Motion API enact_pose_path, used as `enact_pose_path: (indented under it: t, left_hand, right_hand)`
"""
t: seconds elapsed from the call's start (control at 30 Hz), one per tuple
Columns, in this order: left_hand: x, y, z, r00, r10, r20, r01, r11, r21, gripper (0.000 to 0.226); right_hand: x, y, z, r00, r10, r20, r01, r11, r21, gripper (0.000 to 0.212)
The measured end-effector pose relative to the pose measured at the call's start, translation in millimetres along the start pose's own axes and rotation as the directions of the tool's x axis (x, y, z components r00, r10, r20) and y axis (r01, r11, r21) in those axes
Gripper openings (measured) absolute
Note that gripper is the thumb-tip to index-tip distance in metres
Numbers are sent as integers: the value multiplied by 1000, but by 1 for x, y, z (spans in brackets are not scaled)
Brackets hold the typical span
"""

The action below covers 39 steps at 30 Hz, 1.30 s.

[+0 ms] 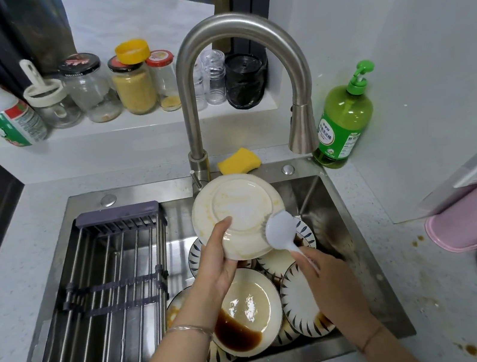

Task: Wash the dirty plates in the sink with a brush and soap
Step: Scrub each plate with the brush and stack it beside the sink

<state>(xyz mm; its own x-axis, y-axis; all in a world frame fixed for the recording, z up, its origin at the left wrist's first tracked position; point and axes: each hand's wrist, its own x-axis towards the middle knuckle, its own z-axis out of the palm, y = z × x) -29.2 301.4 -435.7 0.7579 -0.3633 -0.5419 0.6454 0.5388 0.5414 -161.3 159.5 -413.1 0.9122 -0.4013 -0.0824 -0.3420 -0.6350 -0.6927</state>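
left hand (216, 263) pinches a tilted plate (235, 209) near the sink (322, 198) back edge, fingers hidden behind it. right hand (326, 280) wraps the brush (280, 230) handle, bristles on the plate. dirty plates (249, 308) lie half hidden below.

1. Speckled pale grey countertop (429, 275), with brown stains at right.
2. White ledge (99, 150) along the back.
3. Dark-framed window (140, 14) above the ledge.
4. Plain white wall (425, 23), evenly lit.

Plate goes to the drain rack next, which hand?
Probably left. The left hand grips the plate, and the rack lies to its left; the right hand holds the brush.
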Motion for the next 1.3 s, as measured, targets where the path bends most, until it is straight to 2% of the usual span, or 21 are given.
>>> enact_pose_path:
  t: [0.13, 0.27, 0.33, 0.37, 0.43, 0.47, 0.53, 0.67, 0.73, 0.8, 0.87, 0.97, 1.1, 1.2, 1.3]
  left_hand:
    - [-4, 5, -9, 1000, -22, 11, 21, 994, 107, 39]
    - [-8, 4, -15, 999, -52, 15, 48, 978, 201, 45]
    - [-8, 2, -14, 1000, -22, -10, 23, 968, 251, 44]
    - [-8, 2, -14, 1000, -13, -16, 17, 961, 274, 45]
    - [-8, 1, -11, 1000, -15, -5, 15, 950, 311, 47]
    - [-9, 0, -9, 1000, -17, 4, 15, 945, 326, 48]
    - [-11, 1, -3, 1000, -14, 15, 8, 936, 352, 43]
    - [-13, 4, -4, 1000, 1, 26, -9, 947, 322, 40]
    - [-13, 8, -10, 1000, 21, 9, -23, 951, 308, 39]
    - [-12, 10, -13, 1000, 21, -2, -20, 950, 311, 39]
    - [-15, 6, -12, 1000, -7, 6, 5, 949, 315, 40]
    - [-17, -4, -9, 998, -59, 26, 47, 942, 333, 38]
    - [-14, -1, -16, 998, -49, 27, 38, 945, 324, 38]
    - [-12, 0, -16, 999, -36, 18, 29, 947, 320, 35]
    - [-13, -8, -13, 998, -66, 10, 59, 941, 333, 36]
  right_hand:
    - [16, 11, -17, 993, 121, 14, -122, 989, 85, 36]
    - [32, 3, -39, 998, 55, -37, -54, 998, 39, 35]
    - [32, -13, -46, 997, -56, 61, 56, 998, 0, 32]
    - [30, -22, -48, 984, -103, 148, 115, 990, -79, 32]
    - [28, -37, -47, 943, -125, 309, 215, 937, -277, 34]
    - [29, -42, -46, 935, -106, 338, 222, 920, -325, 34]
    - [33, -54, -43, 941, -81, 329, 192, 927, -322, 36]
    - [46, -52, -50, 975, -62, 214, 139, 920, -367, 38]
    - [45, -41, -56, 968, -12, 251, 117, 906, -407, 39]
    - [38, -41, -54, 937, 24, 348, 132, 899, -418, 38]
    - [35, -50, -45, 923, -6, 385, 165, 909, -382, 37]
    - [46, -54, -43, 962, -27, 270, 121, 933, -339, 39]
    - [43, -39, -54, 964, 8, 267, 130, 858, -496, 37]
    - [23, -42, -44, 946, 29, 322, 118, 897, -425, 37]
    - [29, -40, -32, 961, -1, 277, 106, 926, -363, 40]
